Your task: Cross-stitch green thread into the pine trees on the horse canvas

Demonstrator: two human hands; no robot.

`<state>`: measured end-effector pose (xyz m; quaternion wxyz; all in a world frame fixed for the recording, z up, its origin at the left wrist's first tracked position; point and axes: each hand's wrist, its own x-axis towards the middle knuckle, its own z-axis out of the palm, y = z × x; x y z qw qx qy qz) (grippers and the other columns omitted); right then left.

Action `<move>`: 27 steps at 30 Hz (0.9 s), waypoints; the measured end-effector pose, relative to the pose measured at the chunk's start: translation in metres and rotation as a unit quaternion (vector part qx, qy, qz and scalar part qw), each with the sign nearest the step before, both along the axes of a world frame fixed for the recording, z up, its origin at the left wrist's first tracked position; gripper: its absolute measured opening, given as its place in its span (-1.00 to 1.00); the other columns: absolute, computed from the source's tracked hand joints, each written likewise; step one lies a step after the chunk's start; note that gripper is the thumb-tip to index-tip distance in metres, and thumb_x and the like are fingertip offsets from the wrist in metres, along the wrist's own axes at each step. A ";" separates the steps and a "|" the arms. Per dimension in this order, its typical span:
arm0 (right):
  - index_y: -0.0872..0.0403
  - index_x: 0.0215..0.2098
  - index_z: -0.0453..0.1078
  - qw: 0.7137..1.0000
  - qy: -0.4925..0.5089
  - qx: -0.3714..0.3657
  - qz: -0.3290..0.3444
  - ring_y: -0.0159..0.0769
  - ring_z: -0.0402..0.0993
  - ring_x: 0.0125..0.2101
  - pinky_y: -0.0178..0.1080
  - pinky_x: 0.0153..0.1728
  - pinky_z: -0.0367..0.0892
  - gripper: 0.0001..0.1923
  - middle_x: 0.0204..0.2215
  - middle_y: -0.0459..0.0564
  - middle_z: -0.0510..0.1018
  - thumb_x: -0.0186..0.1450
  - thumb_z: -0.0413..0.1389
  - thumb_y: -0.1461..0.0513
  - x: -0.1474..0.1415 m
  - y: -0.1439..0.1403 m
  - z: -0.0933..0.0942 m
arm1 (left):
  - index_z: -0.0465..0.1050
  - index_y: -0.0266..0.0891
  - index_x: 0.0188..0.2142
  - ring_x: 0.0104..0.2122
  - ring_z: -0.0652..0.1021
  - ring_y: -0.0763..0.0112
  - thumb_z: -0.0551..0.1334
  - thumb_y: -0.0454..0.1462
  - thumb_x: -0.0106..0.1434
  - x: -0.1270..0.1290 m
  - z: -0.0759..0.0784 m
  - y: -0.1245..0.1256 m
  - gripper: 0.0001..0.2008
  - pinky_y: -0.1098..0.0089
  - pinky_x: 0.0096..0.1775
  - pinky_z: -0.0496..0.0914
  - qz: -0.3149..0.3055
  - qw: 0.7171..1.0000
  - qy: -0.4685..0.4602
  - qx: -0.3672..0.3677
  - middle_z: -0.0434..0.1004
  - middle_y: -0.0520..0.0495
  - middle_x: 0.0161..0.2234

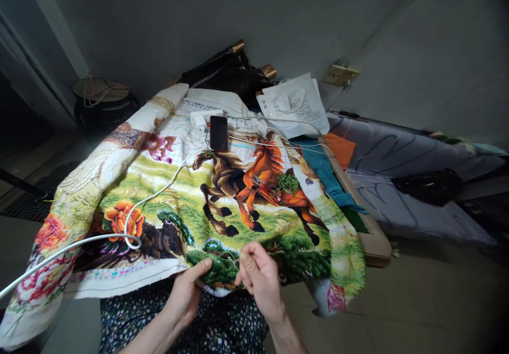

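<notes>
A large cross-stitch cloth [186,184] with horses, flowers and greenery spreads in front of me, its left side rolled up. My left hand [190,285] grips the near edge, thumb on top and fingers hidden underneath. Just right of it, my right hand [258,277] is over the green stitching with thumb and fingertips pinched together. Whatever lies in that pinch is too small to make out. Red-handled scissors [264,187] rest on the orange horse, beside a tangle of green thread [289,183].
A phone [218,133] and a white power strip [204,116] lie on the cloth's far part. A white cable [159,191] loops across its left half. Behind stand white printed bags [296,107] and dark bags [226,73]. A wall socket [340,73] is at the back right.
</notes>
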<state>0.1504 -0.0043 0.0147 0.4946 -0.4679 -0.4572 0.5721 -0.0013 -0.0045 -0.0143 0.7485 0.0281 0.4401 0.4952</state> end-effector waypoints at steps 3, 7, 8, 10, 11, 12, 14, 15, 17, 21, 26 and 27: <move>0.15 -0.27 0.32 0.982 -0.176 0.019 0.061 -0.49 0.18 -0.63 -0.41 -0.59 0.13 -0.75 -0.65 -0.14 0.28 0.38 -0.04 0.12 -0.006 -0.006 -0.002 | 0.55 -0.48 -0.33 -0.20 0.49 0.23 0.46 -0.28 -0.16 0.000 0.000 0.000 -0.62 0.29 -0.06 0.36 0.007 1.000 0.015 -0.002 0.52 -0.24 -0.24; 0.08 -0.23 0.50 0.934 -0.350 0.068 0.036 -0.37 0.42 -0.41 -0.36 -0.41 0.26 -0.75 -0.44 -0.06 0.51 0.33 -0.01 0.20 -0.013 -0.008 -0.002 | 0.55 -0.46 -0.37 -0.17 0.48 0.22 0.48 -0.31 -0.21 0.001 0.005 0.000 -0.63 0.31 -0.05 0.36 0.024 1.000 0.008 -0.006 0.53 -0.21 -0.31; 0.06 -0.22 0.51 0.928 -0.365 0.075 0.030 -0.35 0.44 -0.37 -0.35 -0.37 0.28 -0.75 -0.40 -0.07 0.54 0.33 -0.01 0.21 -0.013 -0.008 -0.002 | 0.55 -0.46 -0.37 -0.17 0.48 0.22 0.48 -0.32 -0.22 0.001 0.006 0.000 -0.63 0.31 -0.05 0.35 0.026 1.000 0.005 -0.007 0.53 -0.21 -0.32; 0.03 -0.21 0.53 0.922 -0.377 0.082 0.026 -0.33 0.47 -0.34 -0.34 -0.34 0.29 -0.74 -0.36 -0.08 0.55 0.33 -0.01 0.21 -0.015 -0.007 -0.003 | 0.55 -0.46 -0.38 -0.18 0.48 0.23 0.49 -0.32 -0.25 0.001 0.008 0.000 -0.62 0.31 -0.03 0.35 0.031 0.999 0.001 -0.013 0.53 -0.20 -0.32; 0.03 -0.21 0.53 0.921 -0.381 0.084 0.025 -0.33 0.47 -0.34 -0.34 -0.33 0.30 -0.74 -0.36 -0.09 0.56 0.32 0.00 0.21 -0.015 -0.007 -0.003 | 0.55 -0.46 -0.38 -0.18 0.48 0.24 0.49 -0.33 -0.25 0.001 0.008 0.000 -0.62 0.31 -0.03 0.35 0.032 0.999 0.000 -0.017 0.53 -0.21 -0.31; 0.03 -0.21 0.54 0.919 -0.385 0.085 0.024 -0.33 0.47 -0.34 -0.33 -0.34 0.30 -0.74 -0.36 -0.09 0.56 0.32 0.00 0.22 -0.015 -0.007 -0.003 | 0.55 -0.46 -0.38 -0.18 0.48 0.25 0.49 -0.33 -0.25 0.001 0.009 0.000 -0.62 0.31 -0.03 0.35 0.033 0.999 -0.001 -0.021 0.53 -0.21 -0.29; 0.02 -0.20 0.54 0.915 -0.395 0.085 0.024 -0.32 0.48 -0.34 -0.33 -0.34 0.29 -0.74 -0.36 -0.10 0.56 0.31 0.00 0.23 -0.016 -0.007 -0.002 | 0.56 -0.46 -0.37 -0.21 0.49 0.26 0.49 -0.33 -0.25 0.001 0.009 0.000 -0.62 0.31 -0.06 0.36 0.034 0.999 0.002 -0.023 0.53 -0.21 -0.28; 0.01 -0.20 0.54 0.913 -0.399 0.084 0.023 -0.31 0.48 -0.33 -0.33 -0.35 0.29 -0.74 -0.36 -0.10 0.56 0.31 0.00 0.24 -0.016 -0.007 -0.002 | 0.56 -0.46 -0.38 -0.23 0.49 0.26 0.49 -0.33 -0.24 0.001 0.009 0.000 -0.62 0.31 -0.08 0.36 0.033 0.999 0.004 -0.022 0.53 -0.21 -0.28; 0.01 -0.20 0.54 0.910 -0.405 0.083 0.021 -0.30 0.48 -0.32 -0.33 -0.36 0.28 -0.75 -0.36 -0.11 0.56 0.31 0.01 0.24 -0.016 -0.007 -0.001 | 0.56 -0.45 -0.37 -0.26 0.49 0.27 0.49 -0.32 -0.25 0.001 0.008 0.001 -0.62 0.30 -0.10 0.37 0.033 0.999 0.008 -0.018 0.53 -0.21 -0.28; 0.03 -0.24 0.54 0.901 -0.420 0.108 0.020 -0.32 0.47 -0.38 -0.34 -0.43 0.24 -0.76 -0.41 -0.11 0.56 0.30 0.01 0.26 -0.017 -0.006 0.001 | 0.56 -0.45 -0.37 -0.26 0.49 0.28 0.50 -0.32 -0.27 0.000 0.006 0.001 -0.60 0.31 -0.09 0.36 0.037 0.999 0.011 -0.022 0.53 -0.21 -0.28; 0.07 -0.34 0.46 0.855 -0.493 0.160 -0.012 -0.36 0.37 -0.58 -0.30 -0.50 0.12 -0.82 -0.57 -0.13 0.47 0.27 0.01 0.32 -0.031 -0.006 -0.003 | 0.56 -0.43 -0.40 -0.26 0.50 0.28 0.49 -0.30 -0.22 -0.001 0.005 -0.002 -0.65 0.34 -0.11 0.36 0.030 0.999 0.038 -0.012 0.54 -0.20 -0.30; 0.08 -0.34 0.43 0.844 -0.509 0.169 -0.022 -0.35 0.36 -0.60 -0.29 -0.52 0.10 -0.83 -0.60 -0.13 0.45 0.27 0.00 0.33 -0.035 -0.005 -0.004 | 0.57 -0.42 -0.40 -0.27 0.50 0.29 0.48 -0.31 -0.21 -0.001 0.005 -0.003 -0.68 0.34 -0.10 0.36 0.033 0.998 0.046 -0.006 0.54 -0.18 -0.31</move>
